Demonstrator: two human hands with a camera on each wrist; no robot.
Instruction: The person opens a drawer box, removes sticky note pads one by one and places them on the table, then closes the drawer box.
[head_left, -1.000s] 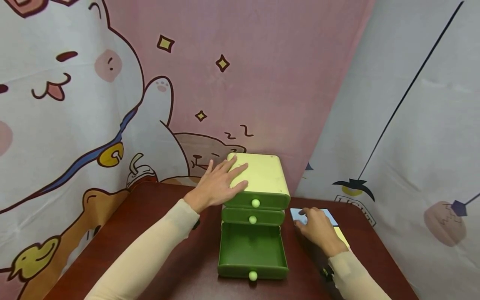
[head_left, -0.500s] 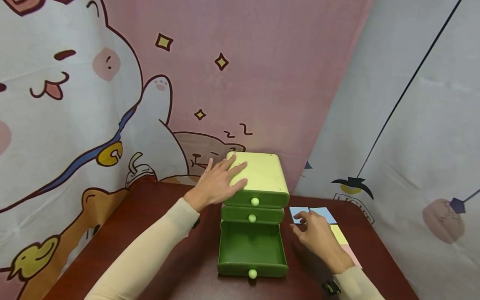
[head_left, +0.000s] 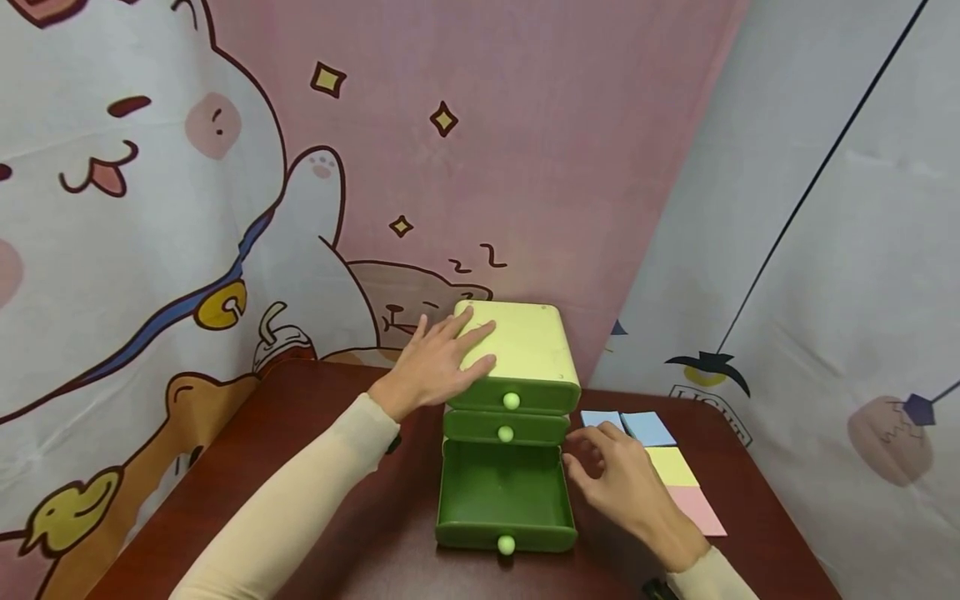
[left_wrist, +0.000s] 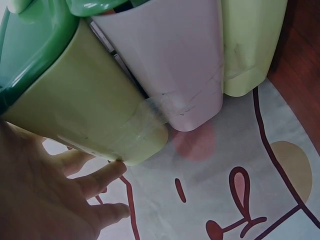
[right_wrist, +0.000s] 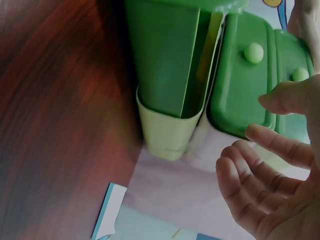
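A small three-drawer cabinet [head_left: 525,342] with a pale yellow top and green drawer fronts stands on the table. Its bottom drawer [head_left: 502,487] is pulled out, and nothing shows inside it in the head view. My left hand [head_left: 435,367] rests on the cabinet's top left side with fingers spread. Beside the cabinet's right side is my right hand [head_left: 626,483], fingers loosely bent and holding nothing. In the right wrist view its fingertips hang near the middle drawer [right_wrist: 240,90]; whether they touch it I cannot tell.
Right of the cabinet lie two blue note pads [head_left: 648,429], a yellow pad [head_left: 672,467] and a pink pad [head_left: 697,508]. Behind the dark red table [head_left: 330,467] hangs a cartoon-printed cloth [head_left: 570,167], close to the cabinet's back.
My right hand has moved left from over the blue pads to the cabinet's right side, uncovering the yellow and pink pads. The left hand and the drawers stay put.
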